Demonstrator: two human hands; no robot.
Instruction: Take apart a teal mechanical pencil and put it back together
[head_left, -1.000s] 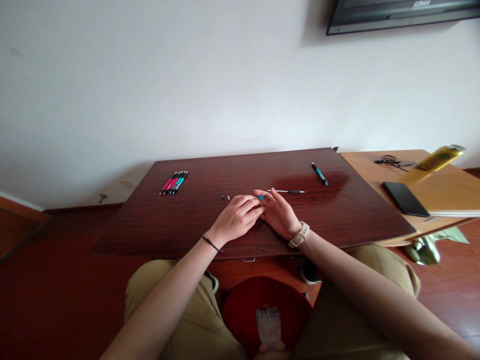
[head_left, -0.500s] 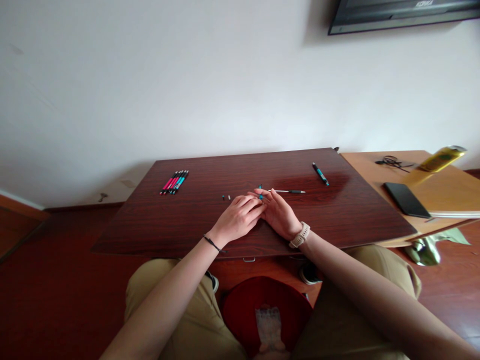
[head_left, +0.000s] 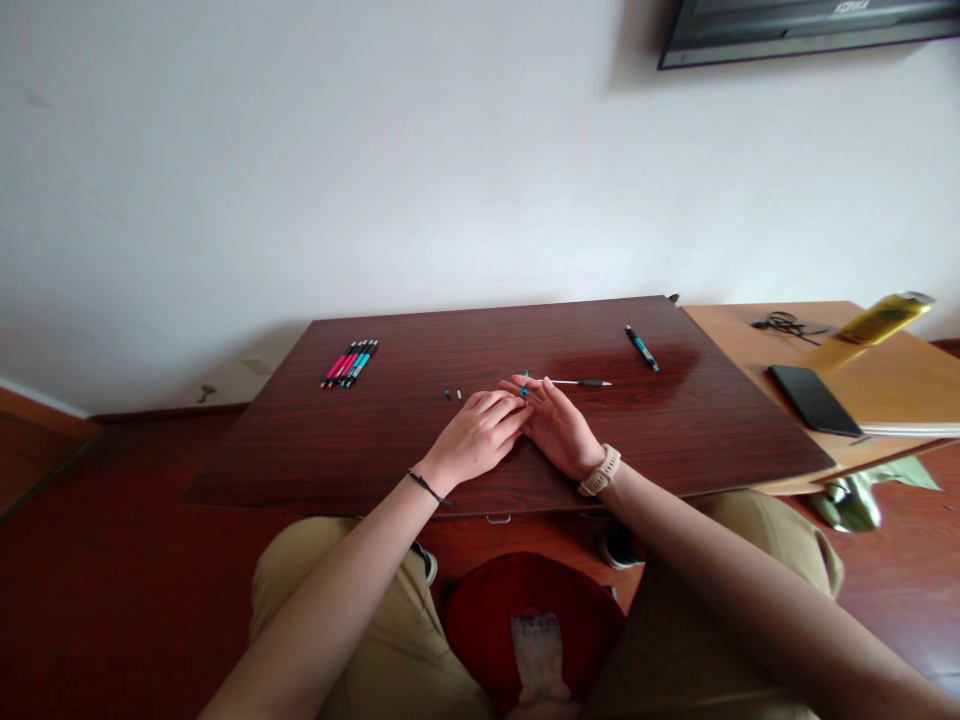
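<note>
My left hand [head_left: 480, 432] and my right hand [head_left: 564, 432] meet over the front middle of the dark wood table [head_left: 390, 450]. Their fingers close together around a small blue pen part [head_left: 524, 393], mostly hidden by the fingertips. A second blue bit [head_left: 527, 373] shows just beyond the right fingertips; whether it joins the held part I cannot tell. Behind my right hand lies a pen refill with a dark grip [head_left: 595, 383]. To the left of my left hand rest a tiny blue piece [head_left: 448, 393] and a tiny white piece [head_left: 459, 395].
A row of pink and blue pens [head_left: 349, 365] lies at the table's left. One blue pen [head_left: 641, 348] is at the back right. On the lighter side table are a black phone-like slab [head_left: 814, 400], a cable [head_left: 784, 324] and a yellow can [head_left: 885, 318].
The blue bit beyond the right fingertips has shifted slightly right, and the blue part between the fingers has turned a little. Both hands stay in nearly the same place.
</note>
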